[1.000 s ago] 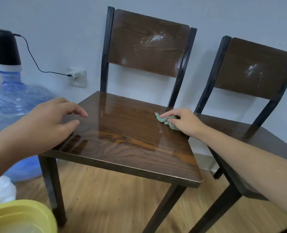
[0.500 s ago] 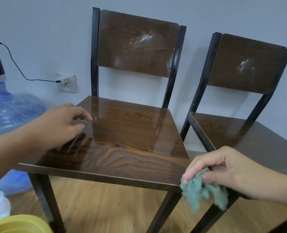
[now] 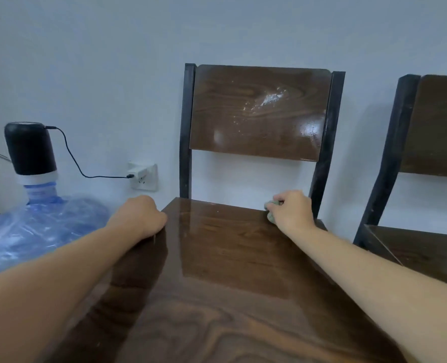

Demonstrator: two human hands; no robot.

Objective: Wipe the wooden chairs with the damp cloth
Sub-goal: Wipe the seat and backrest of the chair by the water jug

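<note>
Chairs: two wooden units stand side by side against the wall, the near chair [image 3: 243,258] directly in front of me and the second chair [image 3: 426,153] at the right edge of view. My right hand [image 3: 291,212] is closed around the damp green cloth [image 3: 270,209], which is bunched under the fingers and pressed onto the rear right corner of the near seat, just beside the right back post. My left hand [image 3: 141,216] is curled over the rear left edge of the same seat and holds nothing else; I judge it is steadying the chair. Progress assessment: the seat surface shows a glossy, wet-looking sheen across most of its area, so I judge the seat largely wiped. The backrest [image 3: 259,111] carries a white powdery smear and scattered specks, so it remains to be done. The second chair's seat and backrest are only partly in frame; I cannot tell their condition, and I treat that unit as outstanding. A water bottle [image 3: 39,229] with a pump stands at the left, well apart from the work.
</note>
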